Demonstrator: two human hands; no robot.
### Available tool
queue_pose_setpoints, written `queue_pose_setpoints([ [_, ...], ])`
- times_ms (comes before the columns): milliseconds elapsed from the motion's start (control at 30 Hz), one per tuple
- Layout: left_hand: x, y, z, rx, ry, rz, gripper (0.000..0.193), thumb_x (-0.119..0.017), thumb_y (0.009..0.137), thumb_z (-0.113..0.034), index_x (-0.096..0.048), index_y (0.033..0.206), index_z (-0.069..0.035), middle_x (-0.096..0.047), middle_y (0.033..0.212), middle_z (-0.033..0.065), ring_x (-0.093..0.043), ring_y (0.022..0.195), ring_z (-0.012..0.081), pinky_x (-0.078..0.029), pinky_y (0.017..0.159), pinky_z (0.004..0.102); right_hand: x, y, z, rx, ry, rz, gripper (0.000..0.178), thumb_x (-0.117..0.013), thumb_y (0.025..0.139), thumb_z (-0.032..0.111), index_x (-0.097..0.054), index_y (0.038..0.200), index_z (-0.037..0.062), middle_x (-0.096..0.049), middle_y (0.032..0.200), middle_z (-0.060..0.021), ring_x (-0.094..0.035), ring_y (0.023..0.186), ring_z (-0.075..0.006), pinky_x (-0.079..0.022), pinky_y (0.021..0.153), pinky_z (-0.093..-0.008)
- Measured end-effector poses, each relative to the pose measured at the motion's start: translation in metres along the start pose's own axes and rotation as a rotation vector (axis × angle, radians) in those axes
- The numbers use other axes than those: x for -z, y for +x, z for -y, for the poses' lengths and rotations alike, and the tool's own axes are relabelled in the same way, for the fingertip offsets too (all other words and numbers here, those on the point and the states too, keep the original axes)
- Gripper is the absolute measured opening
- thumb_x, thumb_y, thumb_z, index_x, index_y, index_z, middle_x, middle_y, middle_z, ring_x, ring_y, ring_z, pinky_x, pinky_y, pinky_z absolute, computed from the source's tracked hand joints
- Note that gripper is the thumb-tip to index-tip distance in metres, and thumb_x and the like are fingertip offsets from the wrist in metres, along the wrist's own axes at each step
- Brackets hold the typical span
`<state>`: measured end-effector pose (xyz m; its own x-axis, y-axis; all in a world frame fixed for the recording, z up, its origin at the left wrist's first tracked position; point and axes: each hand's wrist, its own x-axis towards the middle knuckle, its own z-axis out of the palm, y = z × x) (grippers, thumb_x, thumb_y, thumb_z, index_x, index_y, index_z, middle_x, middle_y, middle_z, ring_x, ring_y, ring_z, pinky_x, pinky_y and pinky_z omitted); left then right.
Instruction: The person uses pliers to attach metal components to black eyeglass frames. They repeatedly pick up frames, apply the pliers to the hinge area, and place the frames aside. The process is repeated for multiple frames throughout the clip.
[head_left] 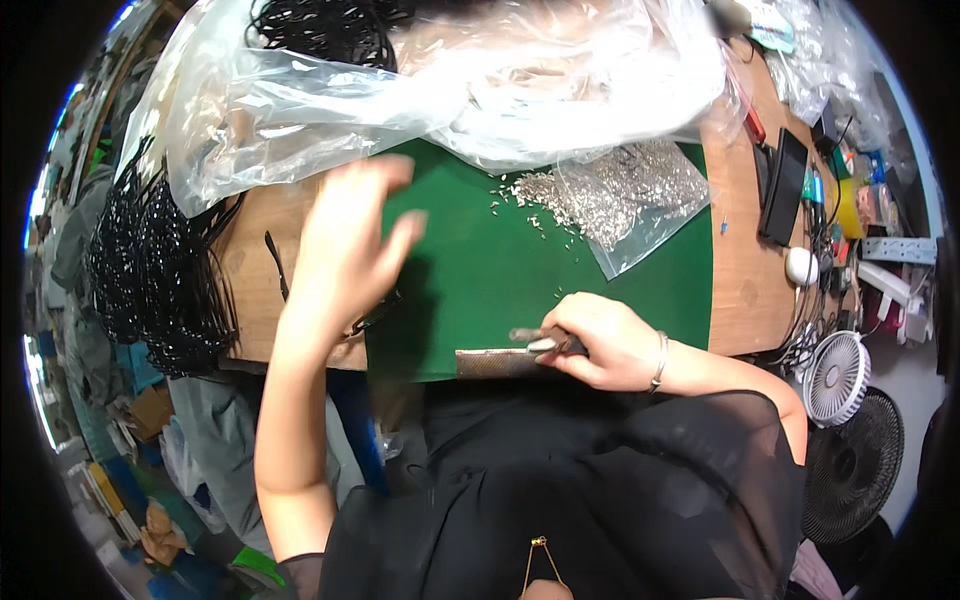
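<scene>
Right hand [605, 345]: tool [553, 341] crosswise, tip [522, 335] leftward

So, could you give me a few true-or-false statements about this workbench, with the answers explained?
1. Some silvery pieces lie loose outside the clear plastic bag. True.
2. The left hand grips that bag. False: the left hand's thumb and fingers are apart, with nothing visible between them.
3. The right hand holds a small dark hand tool. True.
4. The black smartphone lies on the green mat. False: the black smartphone lies on the wooden tabletop, to the right of the green mat.
5. There is a bracelet on the right wrist. True.
</scene>
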<state>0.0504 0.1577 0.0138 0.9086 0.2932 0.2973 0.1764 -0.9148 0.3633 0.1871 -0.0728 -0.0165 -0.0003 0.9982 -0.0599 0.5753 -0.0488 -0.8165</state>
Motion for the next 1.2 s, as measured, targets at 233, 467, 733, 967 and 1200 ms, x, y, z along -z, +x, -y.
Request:
queue_pose_setpoints([
  [233,-0.042,0.040,0.068,0.126,0.618,0.061,0.037,-0.060,0.077,-0.029,-0.049,0.103,-0.005,-0.058,0.089,0.0108,-0.054,0.085,0.0281,-0.043,0.074,0.0385,0.001,-0.021,-0.003,-0.051,-0.002,-0.025,0.020,-0.064,0.070,0.014,-0.053,0.084,0.0050,-0.052,0.074,-0.0105,-0.053,0.072,-0.0273,-0.043,0.065,-0.0350],
  [467,-0.034,0.038,0.081,0.309,0.058,-0.278,0.030,-0.059,0.080,-0.024,-0.053,0.102,-0.003,-0.060,0.086,0.0139,-0.059,0.072,0.0275,-0.047,0.067,0.0336,-0.001,-0.016,0.000,-0.149,0.068,-0.070,0.020,-0.063,0.072,0.015,-0.054,0.086,0.0030,-0.054,0.075,-0.0124,-0.054,0.070,-0.0293,-0.044,0.063,-0.0349],
  [733,-0.023,0.110,0.084,0.464,0.258,-0.372,0.025,-0.054,0.082,-0.029,-0.051,0.085,-0.005,-0.059,0.076,0.0138,-0.058,0.075,0.0340,-0.046,0.066,0.0414,0.000,-0.017,0.005,-0.091,-0.003,0.007,0.023,-0.064,0.072,0.016,-0.053,0.087,0.0032,-0.053,0.075,-0.0123,-0.054,0.071,-0.0285,-0.044,0.064,-0.0351],
  [967,-0.010,0.055,0.058,0.247,-0.505,-0.527,0.014,-0.054,0.086,-0.016,-0.050,0.083,-0.003,-0.049,0.073,0.0001,-0.045,0.066,0.0076,-0.037,0.060,0.0191,0.000,-0.027,-0.001,-0.173,-0.052,-0.041,0.022,-0.064,0.072,0.017,-0.053,0.086,0.0036,-0.053,0.076,-0.0115,-0.054,0.070,-0.0284,-0.044,0.063,-0.0351],
  [1200,0.039,0.018,-0.028,0.167,-1.538,-0.285,0.028,-0.033,0.094,-0.028,-0.049,0.103,-0.007,-0.053,0.111,0.0226,-0.058,0.068,0.0171,-0.048,0.068,0.0307,-0.018,-0.017,-0.010,-0.120,-0.602,-0.071,0.047,-0.061,0.070,0.017,-0.045,0.110,-0.0015,-0.047,0.105,-0.0144,-0.055,0.074,-0.0276,-0.044,0.066,-0.0370],
])
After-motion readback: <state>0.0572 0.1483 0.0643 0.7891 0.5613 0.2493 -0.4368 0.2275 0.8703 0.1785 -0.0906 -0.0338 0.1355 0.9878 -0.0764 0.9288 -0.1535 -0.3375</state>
